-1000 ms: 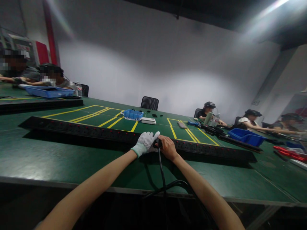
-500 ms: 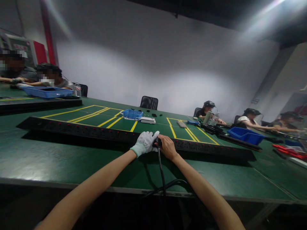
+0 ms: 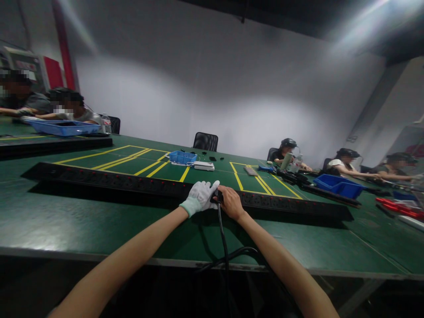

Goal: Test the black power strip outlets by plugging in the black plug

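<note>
A long black power strip [image 3: 115, 182] with a row of sockets and small red marks lies across the green table in front of me. My left hand [image 3: 198, 195], in a white glove with a pale green cuff, is closed over the middle of the strip, its thumb reaching towards the plug. Bare, my right hand [image 3: 231, 202] grips a black plug [image 3: 218, 198] against the strip's socket side. Fingers cover most of the plug, so how deep it sits cannot be told. From it a black cable [image 3: 223, 236] hangs down over the table's near edge.
Beyond the strip, yellow tape lines mark the green table [image 3: 149, 238]. A light blue basket [image 3: 183, 157] and a white device [image 3: 204, 166] stand behind it. On the right are a blue bin [image 3: 338, 186] and red parts [image 3: 399, 207]. Several co-workers sit at both sides.
Both hands stay at the plug and the strip's middle. Only a very slight shift of the view shows.
</note>
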A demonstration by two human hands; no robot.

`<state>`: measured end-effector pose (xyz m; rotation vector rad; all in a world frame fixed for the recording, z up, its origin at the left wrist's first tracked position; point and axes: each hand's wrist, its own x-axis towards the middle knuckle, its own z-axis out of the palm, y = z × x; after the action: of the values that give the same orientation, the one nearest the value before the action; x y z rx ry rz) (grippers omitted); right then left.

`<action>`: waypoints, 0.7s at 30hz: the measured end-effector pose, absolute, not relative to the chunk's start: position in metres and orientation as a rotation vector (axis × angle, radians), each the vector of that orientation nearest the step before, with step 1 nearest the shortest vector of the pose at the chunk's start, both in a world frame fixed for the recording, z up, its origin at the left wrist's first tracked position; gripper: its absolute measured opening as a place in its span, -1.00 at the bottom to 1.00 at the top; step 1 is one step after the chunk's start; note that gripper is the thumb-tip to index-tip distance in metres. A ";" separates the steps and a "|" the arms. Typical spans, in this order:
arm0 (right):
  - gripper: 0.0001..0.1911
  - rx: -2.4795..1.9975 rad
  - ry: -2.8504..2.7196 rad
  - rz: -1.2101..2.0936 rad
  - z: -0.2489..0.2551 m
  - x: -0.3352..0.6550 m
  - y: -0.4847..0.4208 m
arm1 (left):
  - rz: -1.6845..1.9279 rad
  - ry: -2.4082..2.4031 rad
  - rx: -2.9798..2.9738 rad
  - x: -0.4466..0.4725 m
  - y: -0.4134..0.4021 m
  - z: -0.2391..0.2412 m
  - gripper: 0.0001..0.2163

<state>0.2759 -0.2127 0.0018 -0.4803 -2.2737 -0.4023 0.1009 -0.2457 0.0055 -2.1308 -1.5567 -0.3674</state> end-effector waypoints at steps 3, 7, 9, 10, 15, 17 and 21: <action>-0.66 -0.481 -2.275 -0.404 0.002 0.276 -0.213 | -0.367 -1.563 -2.131 0.101 -0.245 0.005 -0.08; -0.64 -0.484 -2.280 -0.404 0.002 0.276 -0.213 | -0.363 -1.567 -2.130 0.101 -0.244 0.005 -0.08; -0.65 -0.485 -2.282 -0.403 0.002 0.276 -0.213 | -0.359 -1.563 -2.133 0.101 -0.244 0.004 -0.07; -0.66 -0.485 -2.282 -0.403 0.002 0.276 -0.213 | -0.358 -1.561 -2.134 0.100 -0.244 0.004 -0.07; -0.66 -0.481 -2.282 -0.404 0.002 0.276 -0.213 | -0.360 -1.559 -2.124 0.100 -0.244 0.004 -0.09; -0.67 -0.480 -2.278 -0.405 0.003 0.275 -0.213 | -0.357 -1.560 -2.122 0.101 -0.244 0.004 -0.08; -0.67 -0.474 -2.272 -0.409 0.004 0.275 -0.214 | -0.356 -1.563 -2.123 0.100 -0.243 0.003 -0.05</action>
<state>0.2755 -0.2143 0.0036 -0.4745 -2.2722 -0.4085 0.1004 -0.2432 0.0033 -2.1233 -1.5633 -0.3563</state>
